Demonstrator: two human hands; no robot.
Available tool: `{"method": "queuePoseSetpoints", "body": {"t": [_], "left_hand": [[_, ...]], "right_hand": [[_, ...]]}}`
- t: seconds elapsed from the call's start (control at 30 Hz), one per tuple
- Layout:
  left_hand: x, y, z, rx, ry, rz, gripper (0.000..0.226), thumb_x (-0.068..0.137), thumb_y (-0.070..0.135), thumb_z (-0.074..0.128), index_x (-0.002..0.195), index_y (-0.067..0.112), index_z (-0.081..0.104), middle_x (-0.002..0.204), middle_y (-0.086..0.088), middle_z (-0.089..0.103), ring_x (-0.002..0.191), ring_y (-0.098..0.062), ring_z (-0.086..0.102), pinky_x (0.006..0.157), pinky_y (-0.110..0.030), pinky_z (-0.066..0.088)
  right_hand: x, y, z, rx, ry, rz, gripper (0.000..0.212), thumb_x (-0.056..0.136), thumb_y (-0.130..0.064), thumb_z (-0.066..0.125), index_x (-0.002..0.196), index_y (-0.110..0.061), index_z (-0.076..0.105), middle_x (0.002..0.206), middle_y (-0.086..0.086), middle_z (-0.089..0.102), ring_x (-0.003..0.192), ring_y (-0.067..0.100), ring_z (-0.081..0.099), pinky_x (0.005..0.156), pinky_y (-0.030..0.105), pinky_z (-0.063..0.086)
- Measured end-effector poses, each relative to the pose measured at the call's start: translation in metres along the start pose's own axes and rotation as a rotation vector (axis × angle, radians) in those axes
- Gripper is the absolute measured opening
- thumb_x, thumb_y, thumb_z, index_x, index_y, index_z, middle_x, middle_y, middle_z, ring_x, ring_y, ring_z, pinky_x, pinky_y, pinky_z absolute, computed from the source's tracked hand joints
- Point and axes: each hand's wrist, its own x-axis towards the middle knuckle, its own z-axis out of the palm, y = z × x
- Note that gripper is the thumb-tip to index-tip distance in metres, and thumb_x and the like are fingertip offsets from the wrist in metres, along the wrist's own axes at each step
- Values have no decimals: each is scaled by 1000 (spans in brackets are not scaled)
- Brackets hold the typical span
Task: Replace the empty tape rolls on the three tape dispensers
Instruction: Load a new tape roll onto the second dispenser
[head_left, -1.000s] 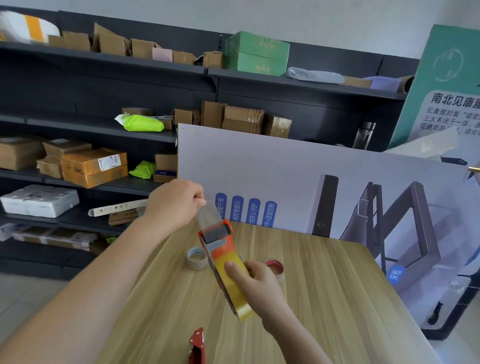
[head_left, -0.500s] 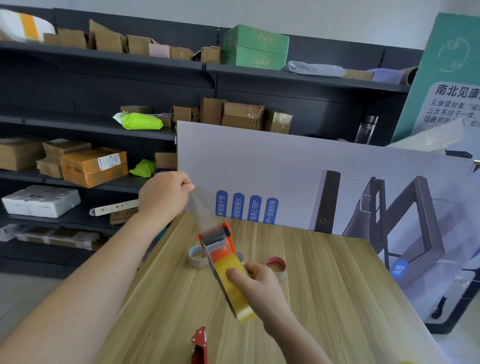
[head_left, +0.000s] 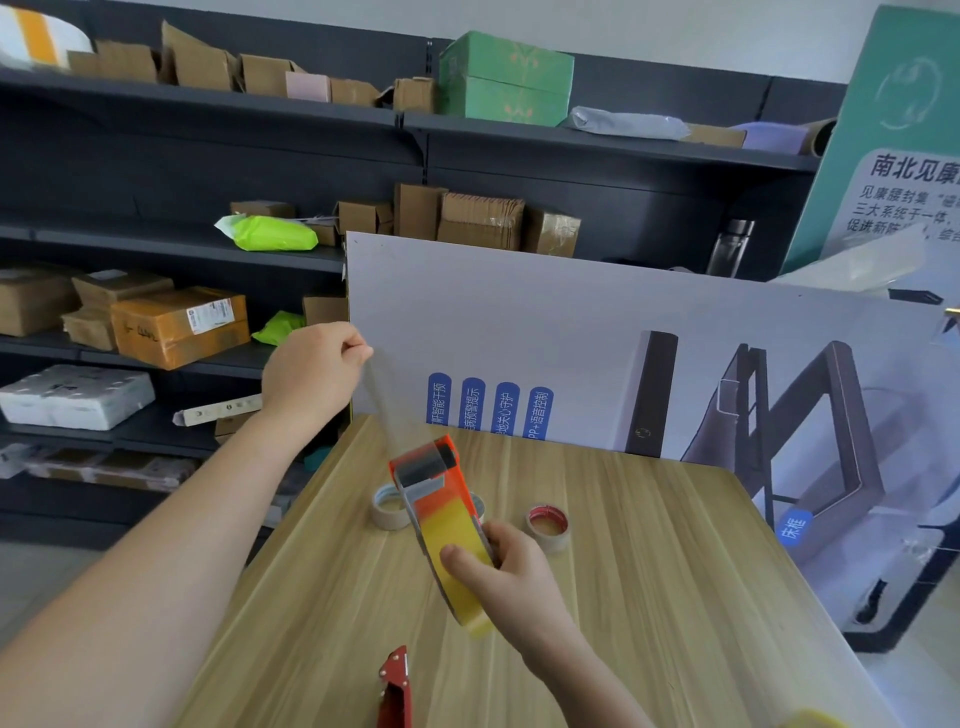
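Observation:
My right hand (head_left: 511, 569) grips an orange tape dispenser (head_left: 430, 480) loaded with a yellowish tape roll (head_left: 457, 545), held above the wooden table (head_left: 649, 597). My left hand (head_left: 311, 376) pinches the clear tape end (head_left: 384, 410) and holds it stretched up and to the left of the dispenser head. Behind the dispenser lie an empty cardboard core (head_left: 387, 512) and a red-rimmed roll (head_left: 548, 525). A second, red dispenser (head_left: 396, 686) lies at the table's near edge.
A large printed board (head_left: 597, 338) leans along the table's far side. Dark shelves (head_left: 156, 239) with cardboard boxes fill the left and back. A green poster (head_left: 898, 135) stands at the right. A yellow object (head_left: 813, 719) shows at the bottom right.
My left hand has pulled the tape end up and leftward, away from the dispenser, lengthening the stretched strip. My right hand keeps the dispenser nearly in the same place.

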Motion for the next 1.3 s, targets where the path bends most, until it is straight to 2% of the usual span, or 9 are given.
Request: {"method": "queuePoseSetpoints", "body": {"t": [0.23,0.33,0.43,0.6,0.77,0.9,1.07,1.2,1.3], "left_hand": [[7,-7,-6,2,73,-59,22,94,23,52,76,17,63,73,-2,63,70,-23,57,59,-34,44],[9,-7,-5,-17,18,-58,20,93,23,54,76,18,63,75,-1,64,71,-21,58,61,-34,45],[10,-10,-2,-53,-28,-85,18,92,23,56,76,20,65,75,2,65,73,-18,59,63,-33,44],[2,-17,11,-74,-183,-173,12,88,23,61,76,23,65,79,4,68,83,-18,61,73,-36,50],[-12,-18,26,-144,-271,-260,15,83,19,68,77,19,54,63,3,68,68,-17,65,65,-36,53],[-29,-16,39,-316,-409,-340,9,82,8,67,78,9,59,63,-7,71,55,-22,64,55,-31,51],[-59,-14,51,-547,-643,-457,9,81,0,65,79,9,62,57,-6,67,50,-19,58,55,-30,48],[-87,-6,62,-767,-807,-521,14,87,-4,56,83,7,63,54,-4,61,47,-15,54,51,-27,50],[-107,1,72,-926,-869,-579,17,91,0,55,87,8,69,56,-4,61,48,-14,55,52,-28,52]], "right_hand": [[-5,-5,-2,-63,42,-137,31,81,-42,69,72,-15,57,55,-14,50,51,1,47,48,15,39],[-8,-8,-4,-23,16,-128,31,74,-38,67,77,-8,57,59,-12,49,53,4,46,50,17,39],[-12,-7,-6,60,2,-89,41,68,-36,66,86,1,58,67,0,50,61,12,49,57,28,41],[-14,-11,-11,198,-11,-36,43,59,-42,67,85,-7,63,70,2,57,66,16,55,62,32,44],[-15,-11,-17,269,-10,0,43,57,-43,67,81,-7,64,74,6,62,70,19,59,66,34,45],[-17,-12,-23,343,-8,20,39,61,-40,66,81,-6,65,77,12,64,73,25,61,71,38,46],[-14,-11,-31,430,80,101,39,51,-44,68,74,-12,69,77,12,67,75,25,62,75,41,46],[-9,-8,-36,488,170,229,75,44,-48,71,103,-2,65,102,22,70,97,38,66,91,50,50],[-7,-6,-38,517,193,270,76,45,-45,72,109,-5,66,109,25,69,101,39,67,95,55,49]]}}
